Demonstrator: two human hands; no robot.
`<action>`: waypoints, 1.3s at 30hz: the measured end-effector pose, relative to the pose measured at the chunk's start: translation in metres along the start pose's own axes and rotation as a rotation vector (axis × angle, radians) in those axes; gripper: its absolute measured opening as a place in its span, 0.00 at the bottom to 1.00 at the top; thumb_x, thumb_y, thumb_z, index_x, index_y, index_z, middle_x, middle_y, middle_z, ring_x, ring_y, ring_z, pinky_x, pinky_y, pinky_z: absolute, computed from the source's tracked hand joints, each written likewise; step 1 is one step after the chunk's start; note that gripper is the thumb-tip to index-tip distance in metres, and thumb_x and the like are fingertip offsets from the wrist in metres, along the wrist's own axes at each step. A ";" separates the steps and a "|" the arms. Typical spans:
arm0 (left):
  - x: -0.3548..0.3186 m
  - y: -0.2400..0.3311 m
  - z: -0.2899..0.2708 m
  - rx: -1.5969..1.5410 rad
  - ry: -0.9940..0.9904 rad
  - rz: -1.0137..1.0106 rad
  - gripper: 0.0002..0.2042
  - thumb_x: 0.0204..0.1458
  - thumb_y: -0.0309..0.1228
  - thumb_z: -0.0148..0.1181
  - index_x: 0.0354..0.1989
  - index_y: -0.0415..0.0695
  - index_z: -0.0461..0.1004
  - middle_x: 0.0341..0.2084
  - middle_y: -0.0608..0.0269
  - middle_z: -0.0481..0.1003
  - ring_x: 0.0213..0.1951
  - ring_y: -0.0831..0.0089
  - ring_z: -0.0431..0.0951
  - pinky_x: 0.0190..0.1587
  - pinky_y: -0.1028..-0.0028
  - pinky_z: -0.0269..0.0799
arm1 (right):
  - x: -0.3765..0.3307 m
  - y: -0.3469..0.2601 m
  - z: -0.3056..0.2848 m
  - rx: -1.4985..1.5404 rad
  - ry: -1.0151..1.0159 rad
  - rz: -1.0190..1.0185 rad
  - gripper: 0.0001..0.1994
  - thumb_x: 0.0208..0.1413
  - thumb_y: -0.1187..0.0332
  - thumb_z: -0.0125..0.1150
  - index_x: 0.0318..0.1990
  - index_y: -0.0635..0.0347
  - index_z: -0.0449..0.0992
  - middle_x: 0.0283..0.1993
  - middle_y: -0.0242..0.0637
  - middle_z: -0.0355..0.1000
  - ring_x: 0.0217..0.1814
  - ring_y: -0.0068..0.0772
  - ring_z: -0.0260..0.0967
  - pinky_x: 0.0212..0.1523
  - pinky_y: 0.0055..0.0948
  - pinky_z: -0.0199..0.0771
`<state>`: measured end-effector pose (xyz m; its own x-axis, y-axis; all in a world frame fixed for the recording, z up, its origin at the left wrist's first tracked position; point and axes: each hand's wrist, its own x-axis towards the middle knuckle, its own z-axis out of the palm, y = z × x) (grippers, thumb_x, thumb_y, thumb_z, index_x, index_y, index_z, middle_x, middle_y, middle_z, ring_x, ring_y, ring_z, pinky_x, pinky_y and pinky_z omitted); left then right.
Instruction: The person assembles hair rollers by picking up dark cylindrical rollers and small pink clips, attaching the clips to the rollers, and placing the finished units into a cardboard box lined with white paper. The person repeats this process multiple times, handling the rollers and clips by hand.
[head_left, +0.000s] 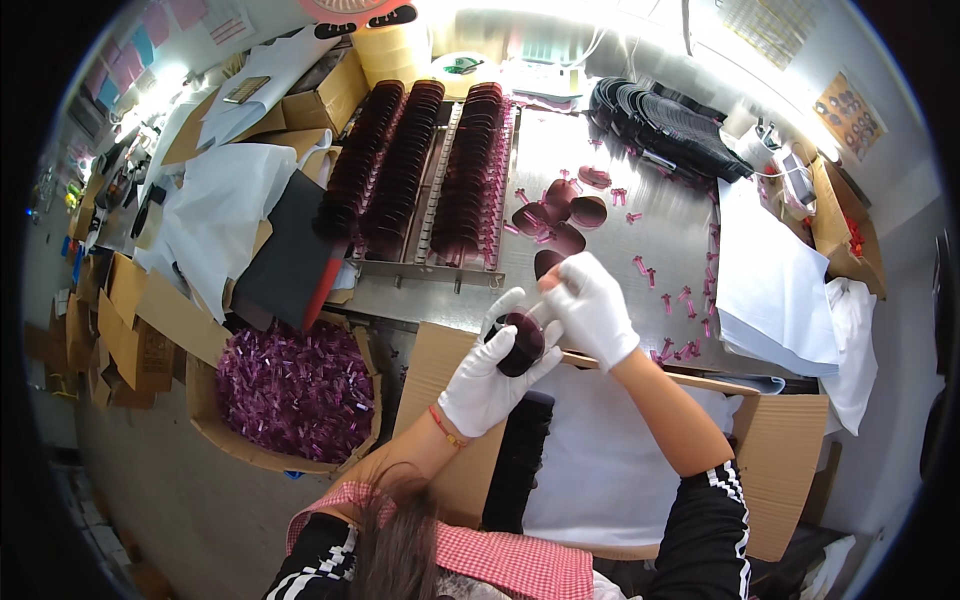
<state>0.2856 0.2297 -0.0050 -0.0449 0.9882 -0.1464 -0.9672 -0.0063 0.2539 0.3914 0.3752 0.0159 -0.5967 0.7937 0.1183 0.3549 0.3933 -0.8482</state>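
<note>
My left hand (483, 388), in a white glove, holds a small stack of dark tinted lenses (521, 350) over the near edge of the metal table. My right hand (598, 312), also gloved, is closed just above and to the right of the stack, its fingers bent together; what they pinch is hidden. One dark lens (547, 262) shows beside the right fingertips; I cannot tell whether it is held or lying on the table. Beyond it, several loose lenses (588, 211) lie on the tabletop among small pink plastic tabs (686, 294).
Rows of dark lenses stand in a metal rack (430, 270) at the back left. A box of pink plastic pieces (300, 400) is at left. Below my hands is an open carton (780, 470) with white sheeting (600, 470). Black curved pieces (660, 125) are stacked at back right.
</note>
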 end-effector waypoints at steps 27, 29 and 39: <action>-0.004 0.002 -0.013 0.043 -0.055 -0.273 0.22 0.62 0.44 0.56 0.62 0.52 0.64 0.55 0.58 0.71 0.58 0.61 0.73 0.52 0.66 0.79 | 0.070 0.070 -0.032 -0.677 0.028 -0.211 0.23 0.48 0.54 0.69 0.49 0.57 0.79 0.48 0.41 0.73 0.51 0.44 0.71 0.53 0.38 0.73; -0.009 0.004 -0.006 0.055 -0.059 -0.273 0.22 0.61 0.42 0.58 0.61 0.50 0.65 0.55 0.57 0.70 0.59 0.61 0.72 0.53 0.64 0.79 | 0.073 0.071 -0.023 -0.785 0.036 -0.259 0.26 0.46 0.52 0.69 0.51 0.58 0.78 0.48 0.42 0.72 0.51 0.45 0.71 0.53 0.38 0.73; -0.010 0.002 -0.015 0.039 -0.045 -0.271 0.16 0.63 0.37 0.56 0.56 0.49 0.69 0.53 0.56 0.72 0.54 0.63 0.76 0.50 0.67 0.80 | 0.063 0.056 -0.038 -0.910 -0.203 -0.689 0.20 0.45 0.59 0.68 0.45 0.57 0.79 0.41 0.36 0.73 0.41 0.39 0.72 0.38 0.37 0.73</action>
<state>0.2800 0.2174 -0.0172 0.2262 0.9588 -0.1715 -0.9320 0.2643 0.2479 0.4010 0.4645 -0.0046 -0.9404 0.2243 0.2556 0.2468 0.9673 0.0591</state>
